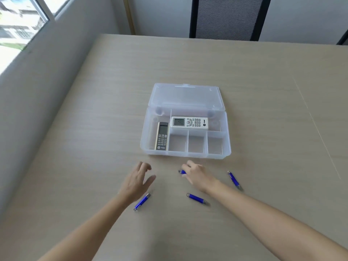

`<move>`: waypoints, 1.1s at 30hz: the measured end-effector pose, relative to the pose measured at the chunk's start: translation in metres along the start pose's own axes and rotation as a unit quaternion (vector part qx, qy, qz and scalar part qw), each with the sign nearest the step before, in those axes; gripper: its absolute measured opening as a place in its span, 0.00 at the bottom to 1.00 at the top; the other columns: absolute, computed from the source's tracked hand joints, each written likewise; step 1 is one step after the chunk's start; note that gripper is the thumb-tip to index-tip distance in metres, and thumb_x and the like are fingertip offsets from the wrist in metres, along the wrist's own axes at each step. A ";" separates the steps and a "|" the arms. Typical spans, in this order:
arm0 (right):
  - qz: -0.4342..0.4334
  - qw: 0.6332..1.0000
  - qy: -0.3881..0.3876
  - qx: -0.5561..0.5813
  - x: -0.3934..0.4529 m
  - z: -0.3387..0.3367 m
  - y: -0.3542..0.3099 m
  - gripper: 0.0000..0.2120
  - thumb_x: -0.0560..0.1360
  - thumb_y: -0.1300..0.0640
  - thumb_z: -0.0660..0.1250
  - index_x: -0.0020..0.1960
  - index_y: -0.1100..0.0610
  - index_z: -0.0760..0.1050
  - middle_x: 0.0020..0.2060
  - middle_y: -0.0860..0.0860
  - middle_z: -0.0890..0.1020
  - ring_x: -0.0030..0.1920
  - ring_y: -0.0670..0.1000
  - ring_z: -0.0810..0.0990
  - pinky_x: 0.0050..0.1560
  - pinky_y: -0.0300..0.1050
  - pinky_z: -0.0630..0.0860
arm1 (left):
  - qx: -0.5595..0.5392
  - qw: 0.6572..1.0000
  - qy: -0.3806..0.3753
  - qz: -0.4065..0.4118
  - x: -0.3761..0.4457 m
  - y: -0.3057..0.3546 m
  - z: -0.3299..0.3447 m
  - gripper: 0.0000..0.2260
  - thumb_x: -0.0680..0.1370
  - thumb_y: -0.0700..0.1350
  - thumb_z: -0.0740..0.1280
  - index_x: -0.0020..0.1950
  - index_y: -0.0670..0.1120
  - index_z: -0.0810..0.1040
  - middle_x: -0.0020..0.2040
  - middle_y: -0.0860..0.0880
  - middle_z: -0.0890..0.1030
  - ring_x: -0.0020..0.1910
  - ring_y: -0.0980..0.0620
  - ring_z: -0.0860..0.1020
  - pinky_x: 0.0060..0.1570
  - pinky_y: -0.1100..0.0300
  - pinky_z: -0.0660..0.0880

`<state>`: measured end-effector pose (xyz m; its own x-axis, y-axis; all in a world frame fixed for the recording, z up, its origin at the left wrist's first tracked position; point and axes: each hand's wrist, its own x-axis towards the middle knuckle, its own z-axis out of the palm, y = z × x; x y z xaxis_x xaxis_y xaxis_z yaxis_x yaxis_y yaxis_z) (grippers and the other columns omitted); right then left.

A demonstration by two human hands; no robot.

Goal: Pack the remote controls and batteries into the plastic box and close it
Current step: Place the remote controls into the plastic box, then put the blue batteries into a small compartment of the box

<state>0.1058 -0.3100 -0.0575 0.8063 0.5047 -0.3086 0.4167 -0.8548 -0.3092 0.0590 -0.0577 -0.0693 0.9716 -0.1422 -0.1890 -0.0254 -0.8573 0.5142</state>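
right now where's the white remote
In the head view the white remote lies flat in the long rear compartment of the open plastic box, just right of the grey remote.

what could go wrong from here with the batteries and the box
1. The right hand covers one blue battery with only its tip showing, so the grip is unclear and it could roll away.
2. Three more batteries lie loose and spread out on the table; one may get knocked or missed.
3. The dark remote seems to lean on a divider of the plastic box; the lid might not shut.
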 end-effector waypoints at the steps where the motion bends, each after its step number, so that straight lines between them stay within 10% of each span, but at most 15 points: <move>1: 0.040 0.999 -0.021 -0.013 0.000 0.007 -0.003 0.11 0.78 0.53 0.61 0.54 0.60 0.70 0.52 0.58 0.74 0.48 0.63 0.80 0.40 0.51 0.72 | 0.031 0.998 -0.050 -0.005 -0.014 -0.006 0.007 0.19 0.74 0.60 0.60 0.56 0.48 0.69 0.53 0.51 0.73 0.49 0.48 0.77 0.45 0.56 0.74; 10: 0.075 0.988 0.047 0.126 -0.029 -0.005 0.016 0.08 0.78 0.56 0.61 0.48 0.61 0.71 0.42 0.55 0.74 0.40 0.58 0.76 0.41 0.51 0.73 | 0.082 0.978 -0.188 -0.044 -0.023 0.003 0.012 0.05 0.77 0.45 0.63 0.45 0.48 0.67 0.47 0.48 0.74 0.42 0.46 0.73 0.39 0.59 0.66; 16: 0.221 0.893 0.303 0.250 -0.031 -0.067 0.079 0.05 0.71 0.57 0.68 0.42 0.59 0.78 0.39 0.53 0.81 0.41 0.56 0.77 0.41 0.42 0.67 | -0.122 0.991 -0.041 -0.028 0.046 0.071 -0.011 0.13 0.72 0.39 0.70 0.39 0.54 0.70 0.33 0.54 0.78 0.34 0.49 0.79 0.38 0.57 0.77; 20: 0.306 0.924 0.176 0.147 -0.003 -0.068 0.112 0.07 0.69 0.53 0.70 0.43 0.55 0.83 0.61 0.56 0.72 0.61 0.60 0.67 0.57 0.47 0.68 | -0.219 0.974 0.029 -0.040 0.103 0.137 -0.021 0.06 0.72 0.39 0.72 0.47 0.43 0.78 0.36 0.54 0.79 0.33 0.58 0.76 0.34 0.76 0.71; 28: 0.297 0.954 0.034 -0.022 0.029 -0.060 0.119 0.08 0.71 0.54 0.69 0.47 0.58 0.79 0.54 0.54 0.76 0.59 0.57 0.68 0.57 0.48 0.69 | -0.126 0.991 -0.041 0.012 0.170 0.188 0.007 0.07 0.74 0.41 0.70 0.50 0.41 0.82 0.46 0.43 0.86 0.47 0.46 0.83 0.50 0.56 0.80; 33: 0.243 0.892 0.318 0.210 -0.010 -0.055 0.133 0.07 0.77 0.60 0.60 0.44 0.59 0.76 0.43 0.53 0.78 0.45 0.54 0.75 0.41 0.45 0.70 | -0.003 0.995 -0.098 0.022 0.189 0.195 0.028 0.08 0.74 0.42 0.66 0.49 0.46 0.84 0.46 0.44 0.86 0.46 0.43 0.82 0.43 0.52 0.81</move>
<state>0.1768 -0.4352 -0.0458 0.9796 -0.1980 0.0342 -0.1327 -0.7654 -0.6297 0.2309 -0.2657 -0.0285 0.9050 -0.2740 -0.3254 -0.0651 -0.8450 0.5307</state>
